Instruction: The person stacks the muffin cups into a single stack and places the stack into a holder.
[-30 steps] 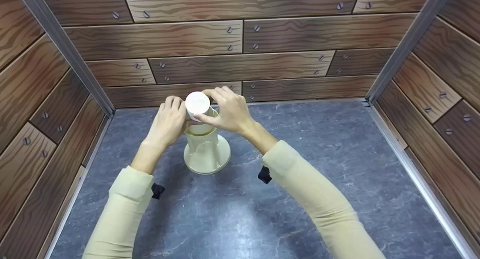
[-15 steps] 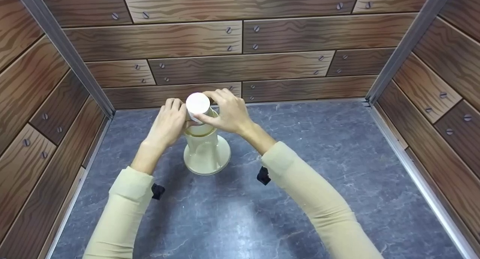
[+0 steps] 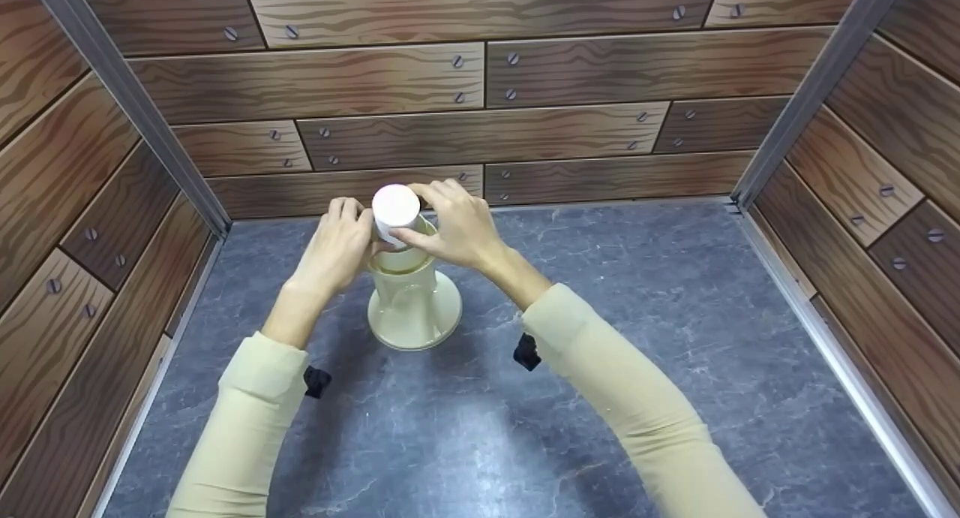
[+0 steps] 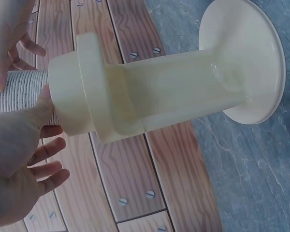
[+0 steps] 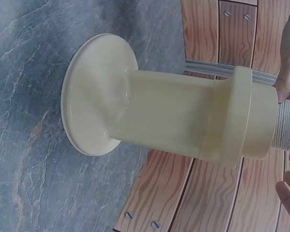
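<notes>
A cream-coloured stand, like a cup dispenser [image 3: 409,300], stands upright on its wide round base on the grey floor. Out of its stepped collar [image 4: 70,94] rises a white, closely ridged stack of nested cups [image 4: 21,89], topped by a flat white disc in the head view. My right hand [image 3: 457,225] grips this stack from the right, thumb in front and index finger behind. From the left, my left hand [image 3: 334,244] holds the stack low down, its thumb at the collar's upper edge. Its other fingers are partly hidden in the head view.
Wood-patterned panels [image 3: 480,75] wall in the back and both sides, with the back wall close behind the stand. Marbled grey floor [image 3: 637,278] extends to the right and in front. A small dark device [image 3: 527,353] shows at each wrist.
Very little differs: the left hand and the stack's top have shifted down slightly, and the right arm has moved a touch. Both hands keep their hold.
</notes>
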A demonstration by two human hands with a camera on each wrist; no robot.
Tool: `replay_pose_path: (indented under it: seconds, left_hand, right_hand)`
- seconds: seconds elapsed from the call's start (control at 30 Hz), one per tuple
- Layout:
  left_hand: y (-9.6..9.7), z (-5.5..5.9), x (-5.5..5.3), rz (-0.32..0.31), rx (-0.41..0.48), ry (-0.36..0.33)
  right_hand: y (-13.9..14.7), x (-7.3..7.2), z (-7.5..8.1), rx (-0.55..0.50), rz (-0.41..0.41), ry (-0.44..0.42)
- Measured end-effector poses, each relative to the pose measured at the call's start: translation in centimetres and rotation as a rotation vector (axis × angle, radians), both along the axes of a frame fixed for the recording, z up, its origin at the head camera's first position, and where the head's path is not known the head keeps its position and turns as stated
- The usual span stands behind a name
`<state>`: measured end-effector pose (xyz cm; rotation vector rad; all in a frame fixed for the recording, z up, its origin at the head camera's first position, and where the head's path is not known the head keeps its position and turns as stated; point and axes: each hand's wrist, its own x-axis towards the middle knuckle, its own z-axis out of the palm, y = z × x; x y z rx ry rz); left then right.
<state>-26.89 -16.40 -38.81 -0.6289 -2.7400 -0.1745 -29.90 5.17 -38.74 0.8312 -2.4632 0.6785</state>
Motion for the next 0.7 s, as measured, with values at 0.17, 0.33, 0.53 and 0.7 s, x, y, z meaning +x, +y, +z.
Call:
replay_pose_path:
  seconds: [0.17, 0.33, 0.53, 0.7]
  left_hand:
    - [0.04, 0.26, 0.04, 0.001, 0.019, -0.014]
    - [0.04, 0.28, -0.02, 0.008, 0.017, -0.032]
    - [0.01, 0.28, -0.02, 0.017, 0.002, -0.056]
    - [-0.11, 0.19, 0.02, 0.018, -0.011, -0.078]
  right_hand:
    - [-0.05, -0.03, -0.07, 0.033, -0.008, -0.016]
    - [-0.08, -0.11, -0.29, 0.041, -0.015, -0.029]
    - [-0.17, -0.19, -0.26, 0.036, -0.019, -0.044]
    - [-0.27, -0.27, -0.22, 0.044, -0.021, -0.055]
